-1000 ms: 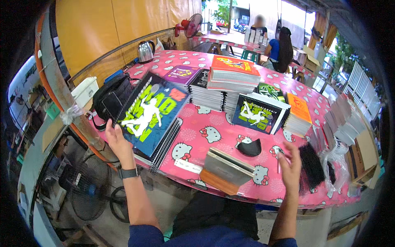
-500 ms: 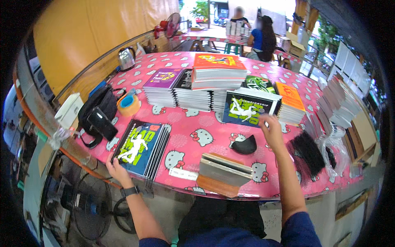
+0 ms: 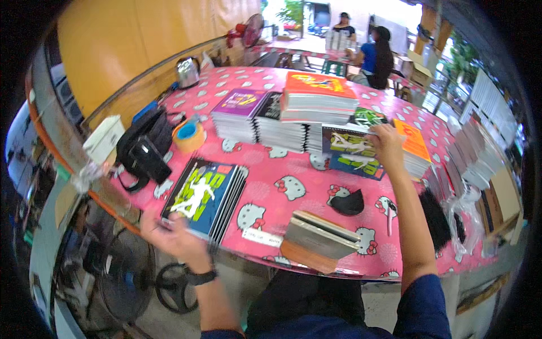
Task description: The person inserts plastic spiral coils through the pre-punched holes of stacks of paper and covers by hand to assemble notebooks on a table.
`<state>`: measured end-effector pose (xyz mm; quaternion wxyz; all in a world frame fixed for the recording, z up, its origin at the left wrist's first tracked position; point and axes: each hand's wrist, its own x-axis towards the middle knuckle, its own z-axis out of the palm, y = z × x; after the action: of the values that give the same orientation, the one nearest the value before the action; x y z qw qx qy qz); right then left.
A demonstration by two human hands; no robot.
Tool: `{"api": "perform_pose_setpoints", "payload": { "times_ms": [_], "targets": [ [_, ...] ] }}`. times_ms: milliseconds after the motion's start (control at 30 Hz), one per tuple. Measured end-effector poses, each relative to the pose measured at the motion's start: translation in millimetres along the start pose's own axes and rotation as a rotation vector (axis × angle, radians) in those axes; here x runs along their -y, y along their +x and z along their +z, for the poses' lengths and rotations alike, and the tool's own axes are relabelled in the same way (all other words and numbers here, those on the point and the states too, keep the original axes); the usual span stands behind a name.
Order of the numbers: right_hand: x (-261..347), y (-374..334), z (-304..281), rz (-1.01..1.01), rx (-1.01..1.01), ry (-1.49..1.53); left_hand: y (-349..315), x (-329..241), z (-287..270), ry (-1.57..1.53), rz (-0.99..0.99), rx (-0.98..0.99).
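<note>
My right hand (image 3: 387,144) pinches the upper right part of a dark blue spiral-bound book (image 3: 345,146) with a white figure and green lettering. A similar cover shows just below it, in front of the tall stacks; how the two lie on each other is hard to tell. At the left, a fanned stack of matching books (image 3: 197,195) lies near the table's front edge. My left hand (image 3: 175,237), smeared by motion, is at the stack's lower left corner; its fingers are blurred. A black curved piece (image 3: 347,203) and a slim pen-like stick (image 3: 389,219) lie nearer me.
Stacks with purple (image 3: 240,104), red-orange (image 3: 319,85) and orange covers (image 3: 412,138) stand at the back. A block on a wooden base (image 3: 319,240) sits in front. Tape rolls (image 3: 189,135) and a black bag (image 3: 144,141) are left; dark mesh (image 3: 432,220) is right. Two people sit farther off.
My right hand has closed on the book, whose cover now appears doubled. My left hand has moved slightly down and right and blurs. The whole view has shifted a little to the left.
</note>
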<state>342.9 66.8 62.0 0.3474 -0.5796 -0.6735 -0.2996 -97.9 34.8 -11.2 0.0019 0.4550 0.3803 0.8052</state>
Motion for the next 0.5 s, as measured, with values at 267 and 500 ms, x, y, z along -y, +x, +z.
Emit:
{"api": "perform_pose_setpoints", "payload": {
  "times_ms": [267,500],
  "targets": [
    [134,-43,-127,-0.219,-0.037,0.132,-64,-84,93,-0.563,-0.608,0.872],
    [115,-154,-103,0.787,0.125,1.180,-68,-74,95,-0.829,-0.575,0.820]
  ]
}}
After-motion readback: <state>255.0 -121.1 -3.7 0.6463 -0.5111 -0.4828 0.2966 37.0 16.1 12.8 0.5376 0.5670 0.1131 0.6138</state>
